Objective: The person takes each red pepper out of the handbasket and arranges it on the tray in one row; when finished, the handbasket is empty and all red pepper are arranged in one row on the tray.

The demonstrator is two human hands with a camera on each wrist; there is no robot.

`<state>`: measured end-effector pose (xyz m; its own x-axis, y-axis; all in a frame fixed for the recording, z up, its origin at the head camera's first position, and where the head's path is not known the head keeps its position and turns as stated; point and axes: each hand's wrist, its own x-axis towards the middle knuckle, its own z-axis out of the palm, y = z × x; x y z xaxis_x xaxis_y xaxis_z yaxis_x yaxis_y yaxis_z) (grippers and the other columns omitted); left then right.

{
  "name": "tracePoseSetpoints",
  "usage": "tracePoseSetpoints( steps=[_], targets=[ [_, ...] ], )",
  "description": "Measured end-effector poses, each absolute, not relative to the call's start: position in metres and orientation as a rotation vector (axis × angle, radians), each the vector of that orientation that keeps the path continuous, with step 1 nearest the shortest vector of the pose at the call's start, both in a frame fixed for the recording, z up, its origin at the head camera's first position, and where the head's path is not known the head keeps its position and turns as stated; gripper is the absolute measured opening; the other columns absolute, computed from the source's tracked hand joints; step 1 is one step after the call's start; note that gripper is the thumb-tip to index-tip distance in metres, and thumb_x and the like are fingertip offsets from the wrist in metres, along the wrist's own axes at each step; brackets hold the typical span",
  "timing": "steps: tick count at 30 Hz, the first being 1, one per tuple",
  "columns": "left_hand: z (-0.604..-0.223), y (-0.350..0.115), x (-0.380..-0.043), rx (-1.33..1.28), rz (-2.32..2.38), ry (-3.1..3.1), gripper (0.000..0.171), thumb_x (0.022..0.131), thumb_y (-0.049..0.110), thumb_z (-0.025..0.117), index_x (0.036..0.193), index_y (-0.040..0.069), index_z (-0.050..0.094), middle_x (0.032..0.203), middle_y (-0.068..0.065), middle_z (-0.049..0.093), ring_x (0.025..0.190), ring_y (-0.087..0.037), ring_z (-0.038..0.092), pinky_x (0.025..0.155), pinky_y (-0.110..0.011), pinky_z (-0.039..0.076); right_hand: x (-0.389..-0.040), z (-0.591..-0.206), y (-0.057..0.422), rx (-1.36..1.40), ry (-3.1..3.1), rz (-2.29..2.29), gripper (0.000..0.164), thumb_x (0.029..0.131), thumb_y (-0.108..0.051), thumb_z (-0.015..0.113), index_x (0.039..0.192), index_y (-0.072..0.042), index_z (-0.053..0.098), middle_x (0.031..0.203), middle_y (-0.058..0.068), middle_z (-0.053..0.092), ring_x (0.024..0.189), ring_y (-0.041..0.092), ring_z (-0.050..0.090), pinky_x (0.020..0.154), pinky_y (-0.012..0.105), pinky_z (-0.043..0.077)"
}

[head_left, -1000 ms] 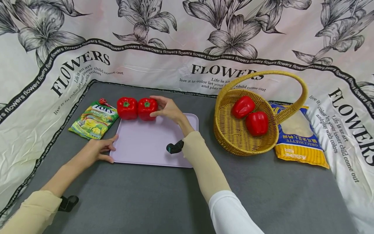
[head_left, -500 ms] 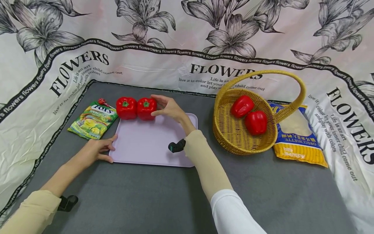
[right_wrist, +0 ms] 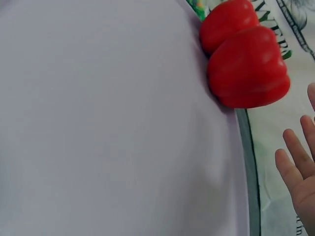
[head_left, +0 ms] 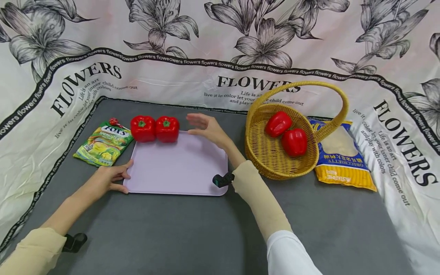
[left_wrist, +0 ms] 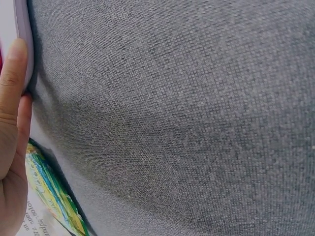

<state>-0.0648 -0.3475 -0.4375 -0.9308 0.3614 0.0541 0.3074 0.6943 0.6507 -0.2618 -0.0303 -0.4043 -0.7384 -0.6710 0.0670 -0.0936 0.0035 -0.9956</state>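
Note:
A lilac tray (head_left: 175,168) lies on the grey table. Two red bell peppers, one on the left (head_left: 143,129) and one on the right (head_left: 167,129), stand side by side at its back left corner, stems up. My left hand (head_left: 109,178) holds the tray's front left corner between thumb and fingers; in the left wrist view its thumb (left_wrist: 14,73) lies on the rim. My right hand (head_left: 209,129) hovers over the tray's back edge, fingers extended, apart from the right pepper. The right wrist view shows its spread fingers (right_wrist: 295,152) with nothing between them.
A yellow wicker basket (head_left: 252,152) with two more red peppers (head_left: 294,142) stands right of the tray. A blue and yellow pasta bag (head_left: 343,156) lies behind it. Left of the tray lies a green candy bag (head_left: 103,145). A flower-printed cloth (head_left: 172,84) borders the table.
My right hand has let go of the right bell pepper and moved away to the right. The left hand stays at the tray's corner. The head view has shifted slightly.

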Motion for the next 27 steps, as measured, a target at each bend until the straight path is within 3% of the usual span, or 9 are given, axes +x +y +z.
tracePoseSetpoints(
  steps=[4, 9, 13, 20, 24, 27],
  targets=[
    [-0.439, -0.349, -0.065, 0.565, 1.063, 2.821, 0.083, 0.058, 0.002, 0.087, 0.128, -0.017, 0.048, 0.107, -0.023, 0.068, 0.086, -0.016, 0.064, 0.072, -0.036, 0.056, -0.258, -0.407, -0.019, -0.772, 1.877, -1.8, 0.052, 0.087, 0.001, 0.069, 0.135, -0.002, 0.052, 0.137, 0.015, 0.053, 0.124, 0.029, 0.051, 0.095, 0.032, 0.049],
    [-0.439, -0.349, -0.065, 0.527, 1.044, 2.809, 0.084, 0.059, 0.001, 0.086, 0.131, -0.017, 0.046, 0.106, -0.022, 0.068, 0.088, -0.017, 0.064, 0.073, -0.035, 0.056, -0.246, -0.402, -0.002, -0.795, 1.938, -1.802, 0.05, 0.087, 0.0, 0.068, 0.134, 0.0, 0.052, 0.132, 0.012, 0.057, 0.117, 0.022, 0.058, 0.093, 0.033, 0.05],
    [-0.436, -0.348, -0.064, 0.453, 1.033, 2.775, 0.086, 0.061, 0.0, 0.085, 0.133, -0.016, 0.042, 0.104, -0.021, 0.068, 0.09, -0.024, 0.065, 0.076, -0.039, 0.055, -0.236, -0.395, 0.012, -0.824, 1.937, -1.801, 0.049, 0.089, -0.001, 0.067, 0.135, 0.0, 0.051, 0.133, 0.013, 0.057, 0.119, 0.027, 0.055, 0.094, 0.035, 0.05],
    [-0.434, -0.345, -0.065, 0.442, 1.065, 2.735, 0.077, 0.062, -0.002, 0.084, 0.129, -0.017, 0.048, 0.132, -0.033, 0.047, 0.095, -0.03, 0.064, 0.076, -0.039, 0.055, -0.216, -0.385, 0.039, -0.762, 1.923, -1.837, 0.045, 0.091, -0.001, 0.064, 0.134, 0.0, 0.051, 0.132, 0.012, 0.058, 0.118, 0.028, 0.057, 0.098, 0.037, 0.047],
    [-0.436, -0.346, -0.065, 0.472, 1.046, 2.758, 0.08, 0.061, 0.001, 0.085, 0.13, -0.017, 0.047, 0.125, -0.031, 0.055, 0.093, -0.028, 0.065, 0.076, -0.039, 0.055, -0.205, -0.377, 0.058, -0.713, 1.945, -1.847, 0.042, 0.092, -0.002, 0.061, 0.133, 0.001, 0.052, 0.131, 0.012, 0.058, 0.118, 0.031, 0.056, 0.099, 0.037, 0.046],
    [-0.438, -0.347, -0.065, 0.492, 1.036, 2.785, 0.074, 0.06, 0.002, 0.086, 0.125, -0.015, 0.054, 0.126, -0.031, 0.054, 0.094, -0.03, 0.065, 0.075, -0.04, 0.055, -0.198, -0.37, 0.072, -0.675, 1.963, -1.865, 0.041, 0.093, -0.003, 0.061, 0.132, -0.001, 0.053, 0.131, 0.012, 0.058, 0.118, 0.03, 0.057, 0.098, 0.036, 0.047]
  ],
)
